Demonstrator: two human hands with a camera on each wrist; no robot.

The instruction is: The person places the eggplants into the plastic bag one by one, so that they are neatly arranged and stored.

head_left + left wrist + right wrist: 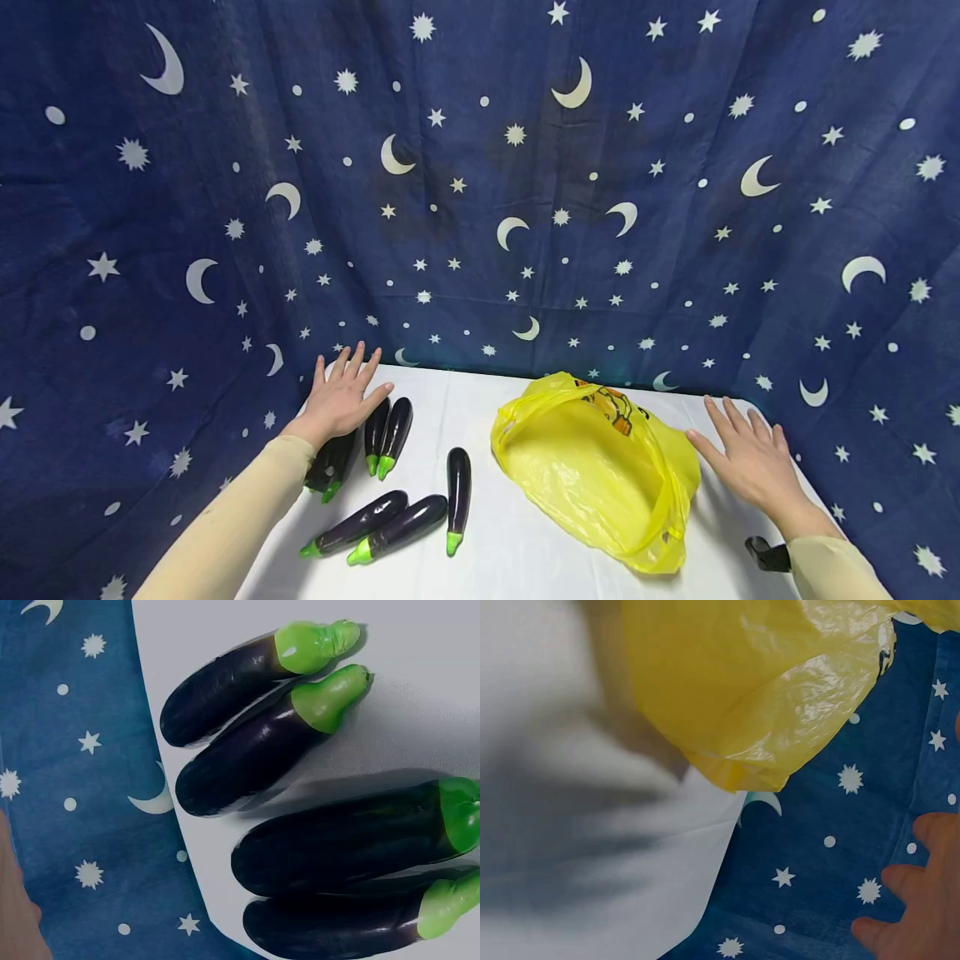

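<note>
My left hand (340, 402) is spread with straight fingers over the table's left side, holding nothing. Below and beside it lie a pair of eggplants (396, 435) and darker eggplants (337, 462) partly hidden by the wrist. In the left wrist view, glossy purple eggplants (247, 754) with bright green caps lie side by side near the table edge. My right hand (757, 462), fingers extended and grasping nothing, is just right of a yellow plastic bag (577, 475). The bag's mouth gapes toward me; its side (735, 690) shows in the right wrist view.
Nearer to me lie two slanted eggplants (401, 529) and a single upright-pointing eggplant (458, 500) left of the bag. A white cloth (525, 575) covers the table. Behind and around hangs a blue curtain (480, 250) with moons and stars. A black strap (768, 554) shows by the right wrist.
</note>
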